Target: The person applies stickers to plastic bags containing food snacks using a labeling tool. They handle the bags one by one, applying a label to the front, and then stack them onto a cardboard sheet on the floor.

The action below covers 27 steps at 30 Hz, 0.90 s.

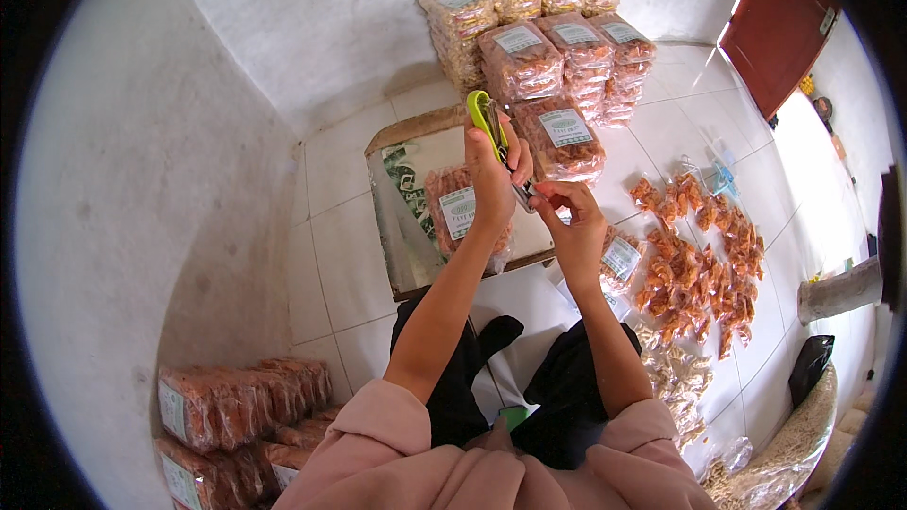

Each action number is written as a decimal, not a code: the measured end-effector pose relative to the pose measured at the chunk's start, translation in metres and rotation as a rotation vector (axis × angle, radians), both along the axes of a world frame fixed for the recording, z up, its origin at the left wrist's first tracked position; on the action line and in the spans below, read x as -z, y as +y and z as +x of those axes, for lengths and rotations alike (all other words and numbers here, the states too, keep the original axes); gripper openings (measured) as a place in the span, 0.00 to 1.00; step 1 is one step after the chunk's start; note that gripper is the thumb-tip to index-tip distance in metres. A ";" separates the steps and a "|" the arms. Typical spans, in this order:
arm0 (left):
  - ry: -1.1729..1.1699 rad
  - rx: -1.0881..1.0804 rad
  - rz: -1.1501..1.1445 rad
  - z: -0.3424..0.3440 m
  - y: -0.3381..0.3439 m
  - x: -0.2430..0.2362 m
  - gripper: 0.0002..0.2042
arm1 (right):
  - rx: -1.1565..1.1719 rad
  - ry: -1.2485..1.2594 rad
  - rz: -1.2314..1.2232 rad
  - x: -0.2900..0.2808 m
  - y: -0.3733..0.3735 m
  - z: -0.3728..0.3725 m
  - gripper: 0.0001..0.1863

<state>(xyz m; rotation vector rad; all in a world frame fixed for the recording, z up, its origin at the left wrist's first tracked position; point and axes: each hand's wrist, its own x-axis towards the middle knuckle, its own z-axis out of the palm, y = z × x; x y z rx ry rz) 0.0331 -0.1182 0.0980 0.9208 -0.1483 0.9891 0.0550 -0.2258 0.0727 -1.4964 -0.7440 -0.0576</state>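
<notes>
My left hand (495, 170) is wrapped round a lime-green stapler (480, 113), held up over the low table. The stapler's metal part (523, 196) points down toward my right hand (573, 212). The fingertips of that hand are pinched together at the metal end; whatever they grip is too small to make out. Beneath my left forearm, a clear bag of reddish-brown snacks (440, 191) with a white label lies on the table (378, 250). Another full, labelled bag (565, 140) sits at the table's far right.
Stacks of packed bags (520, 52) stand against the far wall. Small orange-brown packets (685, 269) spread over the floor at right, with pale packets (675, 378) nearer. More filled bags (213, 406) are piled at lower left. A big clear sack (789, 439) lies at lower right.
</notes>
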 end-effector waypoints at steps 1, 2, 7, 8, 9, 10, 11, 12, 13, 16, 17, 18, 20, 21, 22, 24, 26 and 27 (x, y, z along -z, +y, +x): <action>0.000 0.000 0.000 0.000 0.000 0.000 0.23 | 0.000 0.000 0.000 0.000 0.000 0.000 0.09; -0.004 -0.001 0.003 0.000 0.000 0.000 0.23 | -0.013 0.008 0.002 0.000 -0.001 0.001 0.09; -0.029 0.002 -0.029 0.000 0.001 0.002 0.22 | -0.071 0.071 0.031 0.000 -0.001 0.001 0.09; -0.023 0.000 -0.038 0.000 0.001 0.003 0.22 | -0.112 0.115 0.080 0.003 -0.001 0.002 0.09; -0.019 -0.001 -0.048 0.000 0.001 0.002 0.22 | -0.152 0.158 0.129 0.004 0.000 0.004 0.09; -0.019 -0.001 -0.047 0.000 0.001 0.001 0.22 | -0.151 0.157 0.129 0.003 -0.001 0.003 0.09; -0.023 -0.003 -0.043 0.000 0.001 0.001 0.22 | -0.144 0.163 0.112 0.003 -0.001 0.003 0.09; -0.026 -0.006 -0.039 0.000 0.001 0.001 0.22 | -0.137 0.170 0.095 0.003 -0.001 0.002 0.09; -0.027 -0.007 -0.039 0.000 0.001 0.001 0.22 | -0.137 0.169 0.095 0.003 -0.002 0.003 0.09; -0.024 -0.004 -0.043 -0.001 0.000 0.002 0.22 | -0.130 0.179 0.063 0.004 -0.001 0.003 0.09; -0.020 -0.014 -0.043 0.000 -0.001 0.001 0.22 | -0.123 0.161 0.063 0.004 -0.001 0.003 0.09; -0.015 -0.024 -0.043 0.000 -0.001 0.002 0.22 | -0.116 0.144 0.063 0.004 -0.001 0.003 0.08; -0.012 -0.033 -0.050 0.000 -0.001 0.003 0.22 | -0.100 0.108 0.070 0.003 0.000 0.001 0.08; -0.010 -0.040 -0.056 0.000 -0.001 0.003 0.22 | -0.082 0.071 0.077 0.001 0.000 0.000 0.08; -0.012 -0.039 -0.056 0.000 -0.001 0.002 0.22 | -0.081 0.069 0.078 0.002 0.001 0.000 0.08; -0.015 -0.057 -0.033 0.000 0.000 0.003 0.22 | -0.045 0.041 0.058 0.004 0.002 -0.001 0.09; -0.023 -0.065 -0.062 0.001 0.000 0.004 0.22 | -0.001 -0.028 -0.010 -0.001 0.000 -0.003 0.09; -0.029 -0.072 -0.093 0.001 0.000 0.004 0.21 | 0.043 -0.094 -0.079 -0.003 -0.001 -0.004 0.10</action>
